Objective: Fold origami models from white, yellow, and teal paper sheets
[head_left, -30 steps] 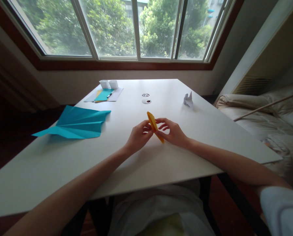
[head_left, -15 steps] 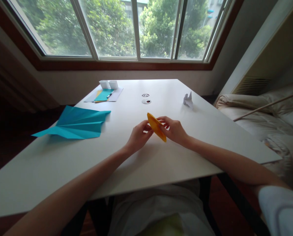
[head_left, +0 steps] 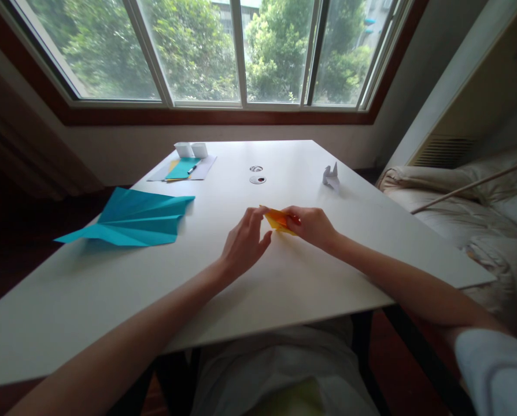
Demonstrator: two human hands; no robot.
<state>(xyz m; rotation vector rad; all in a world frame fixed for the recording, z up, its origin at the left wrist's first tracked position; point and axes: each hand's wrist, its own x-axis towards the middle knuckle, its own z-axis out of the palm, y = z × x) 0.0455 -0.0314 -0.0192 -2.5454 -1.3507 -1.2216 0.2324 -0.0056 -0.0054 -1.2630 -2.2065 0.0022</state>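
A small piece of folded yellow paper (head_left: 277,221) is held just above the white table (head_left: 258,289), tilted down to the right. My right hand (head_left: 313,225) pinches its right end between thumb and fingers. At its left tip are the fingertips of my left hand (head_left: 244,240), thumb spread away from the fingers; the paper's upper left corner shows just past them. A large creased sheet of blue paper (head_left: 143,218) lies on the table to the left of my hands.
A folded white paper bird (head_left: 331,175) stands at the right. Two round cable-hole covers (head_left: 257,179) are set in the table's middle. At the back left, white cups (head_left: 199,150) stand by stacked coloured sheets (head_left: 183,168) with a pen (head_left: 194,167) on top.
The yellow paper has turned from steeply slanted to nearly level. My left hand has opened its thumb away from it and moved its fingers to the upper left tip. My right hand keeps its pinch.
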